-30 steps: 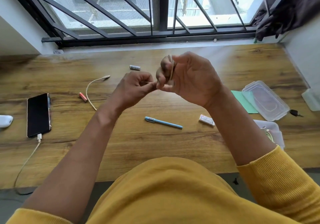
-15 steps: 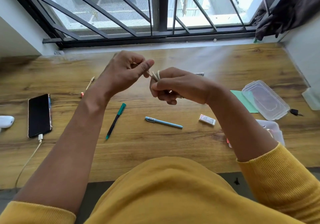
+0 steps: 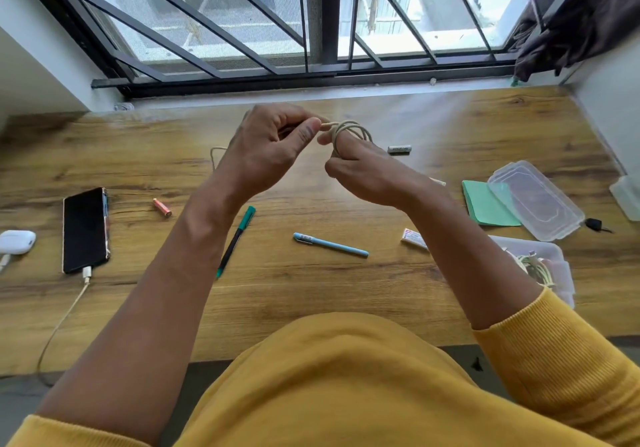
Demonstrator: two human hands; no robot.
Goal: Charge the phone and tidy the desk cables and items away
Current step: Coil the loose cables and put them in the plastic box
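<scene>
Since the earlier frame more loops sit round the right hand, whose curled fingers hold the cream cable coil above the table; the left hand pinches its free run. Light and springy, it likely uncoils unless gripped across all the loops

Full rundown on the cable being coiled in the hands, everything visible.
The cable is thin, cream-coloured, and looks rubbery. It is wound in several loose loops round the fingers of the right hand, held up above the wooden desk. The left hand pinches a strand just left of the coil. A slack stretch shows behind the left wrist, curving down to the desk. No plug is visible.
</scene>
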